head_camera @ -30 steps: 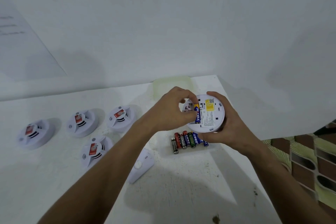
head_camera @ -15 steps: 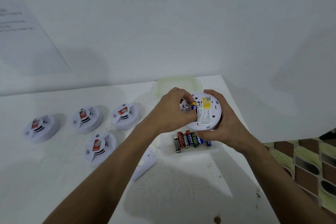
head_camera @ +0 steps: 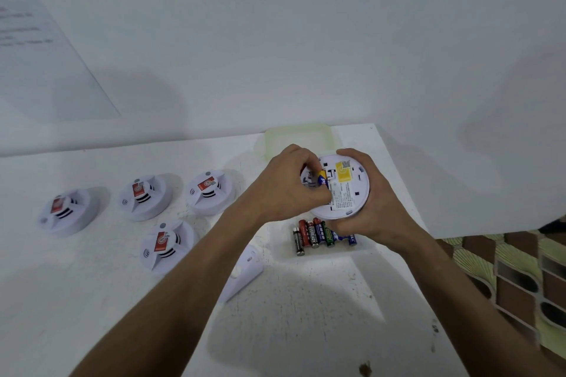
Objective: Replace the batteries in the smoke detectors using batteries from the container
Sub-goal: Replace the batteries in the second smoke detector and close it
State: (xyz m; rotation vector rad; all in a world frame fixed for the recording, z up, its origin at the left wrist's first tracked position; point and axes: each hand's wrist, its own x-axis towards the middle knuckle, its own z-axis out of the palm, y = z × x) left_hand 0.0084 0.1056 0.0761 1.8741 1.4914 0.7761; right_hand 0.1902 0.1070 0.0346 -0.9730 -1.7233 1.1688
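Head view: left hand seemingly pinches battery, right hand cradling detector.

The right hand is holding a smoke detector with its back up. The left hand is pinching a battery at it, above the batteries lying on the table.

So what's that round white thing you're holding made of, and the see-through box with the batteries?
The detector looks like hard white plastic with a smooth matte finish: its back has moulded slots and stuck-on paper labels. The box seems to be clear plastic, since the table shows through its walls. The batteries look like metal in glossy printed wraps, though that's partly a guess.
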